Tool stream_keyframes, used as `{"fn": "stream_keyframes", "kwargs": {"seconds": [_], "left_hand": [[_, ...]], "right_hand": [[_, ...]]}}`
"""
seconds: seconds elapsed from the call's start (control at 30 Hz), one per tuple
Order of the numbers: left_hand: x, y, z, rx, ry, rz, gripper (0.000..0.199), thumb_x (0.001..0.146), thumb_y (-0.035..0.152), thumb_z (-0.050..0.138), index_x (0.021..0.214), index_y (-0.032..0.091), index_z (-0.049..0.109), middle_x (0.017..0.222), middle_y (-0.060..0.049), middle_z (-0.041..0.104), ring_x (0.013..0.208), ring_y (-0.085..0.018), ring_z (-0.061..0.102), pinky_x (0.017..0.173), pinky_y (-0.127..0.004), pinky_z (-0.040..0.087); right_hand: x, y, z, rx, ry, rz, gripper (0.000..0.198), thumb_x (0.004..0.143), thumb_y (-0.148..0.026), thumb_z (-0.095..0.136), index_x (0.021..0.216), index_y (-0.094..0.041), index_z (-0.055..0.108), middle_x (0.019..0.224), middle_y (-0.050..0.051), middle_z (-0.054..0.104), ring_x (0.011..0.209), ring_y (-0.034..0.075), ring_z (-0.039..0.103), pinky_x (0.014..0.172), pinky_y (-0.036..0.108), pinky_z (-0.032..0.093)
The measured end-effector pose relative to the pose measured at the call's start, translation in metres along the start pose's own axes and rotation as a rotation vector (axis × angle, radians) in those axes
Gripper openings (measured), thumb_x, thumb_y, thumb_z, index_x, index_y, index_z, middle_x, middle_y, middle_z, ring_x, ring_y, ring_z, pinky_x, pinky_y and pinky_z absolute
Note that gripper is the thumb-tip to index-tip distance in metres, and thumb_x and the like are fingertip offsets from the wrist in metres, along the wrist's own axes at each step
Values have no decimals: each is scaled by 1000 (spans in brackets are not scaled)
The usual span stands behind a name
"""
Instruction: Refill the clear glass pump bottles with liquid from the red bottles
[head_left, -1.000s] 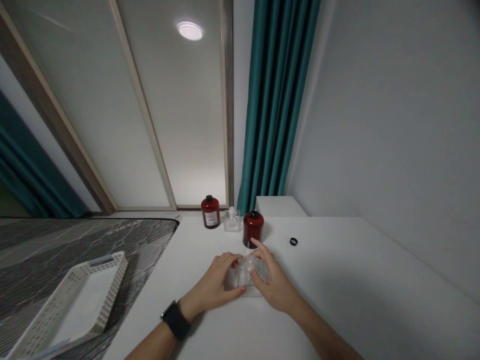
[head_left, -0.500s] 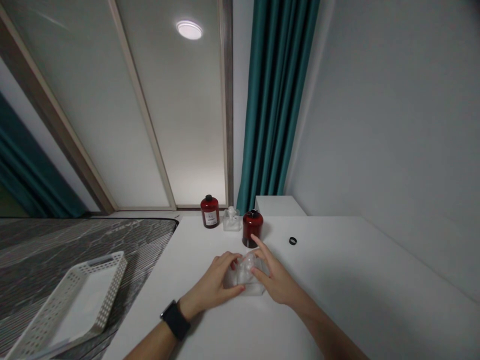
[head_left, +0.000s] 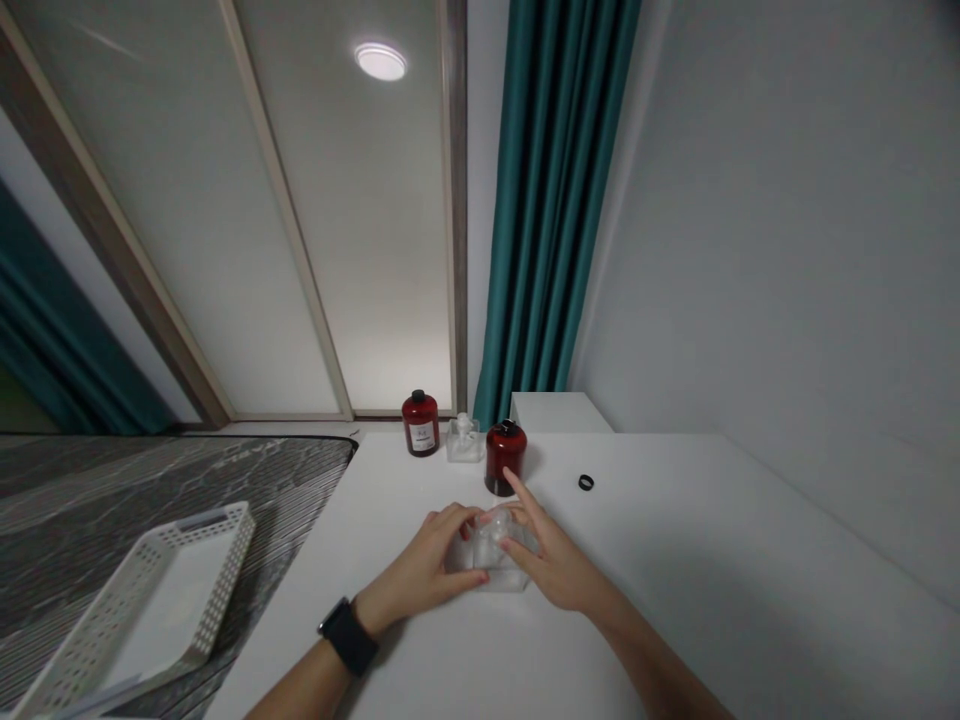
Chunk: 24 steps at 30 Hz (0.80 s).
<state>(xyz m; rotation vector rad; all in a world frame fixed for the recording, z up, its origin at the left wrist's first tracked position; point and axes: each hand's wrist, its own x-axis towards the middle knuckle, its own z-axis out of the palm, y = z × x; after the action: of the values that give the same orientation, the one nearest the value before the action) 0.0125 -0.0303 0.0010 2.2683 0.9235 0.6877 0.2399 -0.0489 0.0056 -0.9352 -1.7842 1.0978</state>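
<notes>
A clear, square glass-like container [head_left: 491, 553] with a rounded knob-shaped top stands on the white table between my hands. My left hand [head_left: 424, 567] curves around its left side, thumb at the near face and fingers behind. Thumb and fingers of my right hand [head_left: 553, 560] close around the rounded top, while the index finger points forward, overlapping a dark red bottle [head_left: 504, 455] in view. That bottle has a black top. Part of the clear container is covered by my fingers.
A second red bottle [head_left: 420, 425] with a label and a similar clear container [head_left: 464, 442] stand at the table's [head_left: 675, 600] far edge. A black ring [head_left: 586, 482] lies to the right. Left of the table, a white perforated basket [head_left: 214, 590] rests on a grey patterned surface.
Almost nothing differs. Both hands keep their places around the clear container, with only a very slight shift of the left wrist and right forearm.
</notes>
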Motion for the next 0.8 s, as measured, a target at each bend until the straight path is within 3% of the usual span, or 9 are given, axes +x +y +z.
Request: {"fn": "stream_keyframes", "kwargs": {"seconds": [0.2,0.5,0.67,0.8], "left_hand": [[-1,-5,2,-39,-5,10,62,87,53,65,137,23,42,119,-9,55,103,-25,54,96,-42,42],[-2,-6,5,-74,4,53,64,89,59,60,137,23,41,120,-10,54,102,-25,55,94,-40,44],[1,-1,-2,40,47,-16,56,83,45,71,129,22,48,113,-8,59,99,-25,57,92,-40,43],[3,-5,-10,199,203,-135,49,77,39,76,116,21,53,107,-6,63,96,-26,59,89,-41,44]], "right_hand": [[2,1,-4,-13,-12,-44,79,93,-24,54,158,-27,9,119,8,67,117,22,59,110,49,36],[-2,6,8,-60,93,-43,76,95,-26,50,158,-23,6,106,6,63,101,21,61,102,44,42],[0,10,14,-97,160,-34,66,94,-25,51,154,-23,21,120,9,63,117,23,58,109,45,37],[2,10,16,-195,282,-34,62,92,-22,50,150,-25,28,130,10,58,124,23,54,111,46,38]]}}
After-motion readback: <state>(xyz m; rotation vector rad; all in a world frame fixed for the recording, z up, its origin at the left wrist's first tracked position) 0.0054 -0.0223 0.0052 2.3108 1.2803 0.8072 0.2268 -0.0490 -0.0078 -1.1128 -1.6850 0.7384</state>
